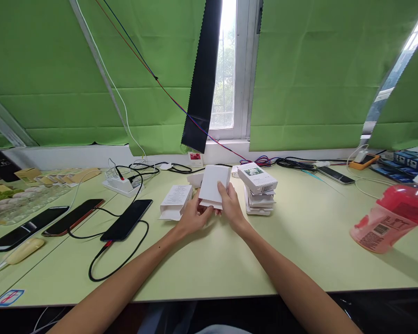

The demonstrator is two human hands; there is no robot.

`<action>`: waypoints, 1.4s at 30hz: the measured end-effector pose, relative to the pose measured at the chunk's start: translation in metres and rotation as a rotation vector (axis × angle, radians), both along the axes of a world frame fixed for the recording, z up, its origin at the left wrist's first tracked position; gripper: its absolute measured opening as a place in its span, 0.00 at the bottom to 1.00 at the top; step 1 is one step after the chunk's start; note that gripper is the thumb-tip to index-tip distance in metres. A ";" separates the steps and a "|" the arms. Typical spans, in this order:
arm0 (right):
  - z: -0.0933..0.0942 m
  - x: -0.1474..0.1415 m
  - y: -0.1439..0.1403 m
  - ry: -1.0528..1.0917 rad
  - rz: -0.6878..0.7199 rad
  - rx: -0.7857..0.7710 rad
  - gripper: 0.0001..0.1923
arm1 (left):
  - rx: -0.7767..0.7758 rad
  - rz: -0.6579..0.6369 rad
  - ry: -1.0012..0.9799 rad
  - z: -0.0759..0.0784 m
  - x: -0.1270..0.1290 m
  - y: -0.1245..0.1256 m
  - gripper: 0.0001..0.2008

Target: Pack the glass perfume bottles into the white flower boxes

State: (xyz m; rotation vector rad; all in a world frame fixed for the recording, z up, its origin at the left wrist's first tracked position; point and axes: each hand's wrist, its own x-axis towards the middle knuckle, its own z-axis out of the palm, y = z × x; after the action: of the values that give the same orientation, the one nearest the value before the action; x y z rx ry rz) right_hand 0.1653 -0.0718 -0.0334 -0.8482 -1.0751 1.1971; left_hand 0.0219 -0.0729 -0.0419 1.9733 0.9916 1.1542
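Head camera looks forward-down, close over the table (299, 250).

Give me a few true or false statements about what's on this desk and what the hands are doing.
1. Both hands, the left hand and the right hand, hold a flat white cardboard box. True.
2. The stack of small white boxes lies left of the hands. False: it lies to their right.
3. The red plastic drink bottle stands upright. False: it lies on its side.
4. A black smartphone with a cable plugged in lies on the pale green desk. True.
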 end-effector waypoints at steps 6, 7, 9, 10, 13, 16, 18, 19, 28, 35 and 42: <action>-0.001 -0.001 0.002 0.087 0.027 -0.027 0.18 | -0.022 -0.014 -0.062 -0.001 0.002 -0.002 0.19; -0.001 -0.001 0.002 0.093 0.033 -0.029 0.18 | -0.035 -0.011 -0.080 -0.001 0.004 -0.003 0.19; -0.001 -0.001 0.002 0.099 0.055 -0.034 0.20 | -0.064 0.001 -0.125 0.000 0.006 -0.005 0.19; -0.001 -0.001 0.001 0.100 0.069 -0.035 0.20 | -0.076 0.007 -0.147 0.001 0.007 -0.006 0.20; 0.000 -0.001 0.000 0.106 0.116 -0.022 0.22 | -0.089 0.020 -0.192 0.004 0.009 -0.007 0.24; 0.001 -0.002 -0.002 0.137 0.161 -0.003 0.22 | -0.103 0.009 -0.212 0.002 0.009 -0.005 0.27; 0.003 -0.001 -0.003 0.148 0.178 0.001 0.22 | -0.124 -0.006 -0.237 0.000 0.009 -0.003 0.28; 0.004 -0.001 -0.003 0.148 0.183 0.002 0.22 | -0.136 -0.014 -0.252 -0.001 0.009 -0.002 0.28; 0.012 -0.001 -0.006 0.055 0.215 0.002 0.34 | -0.177 0.013 -0.349 0.003 0.013 -0.004 0.26; 0.014 -0.001 -0.008 0.066 0.282 -0.022 0.36 | -0.171 0.035 -0.369 0.003 0.011 -0.004 0.29; 0.008 -0.006 -0.007 0.063 0.238 0.035 0.32 | -0.146 0.049 -0.369 0.006 0.012 -0.005 0.27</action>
State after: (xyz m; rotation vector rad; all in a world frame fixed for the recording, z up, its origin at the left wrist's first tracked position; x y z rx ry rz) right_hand 0.1596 -0.0790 -0.0258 -0.6636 -1.1655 1.3896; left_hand 0.0339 -0.0783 -0.0359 1.5566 0.9035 1.3703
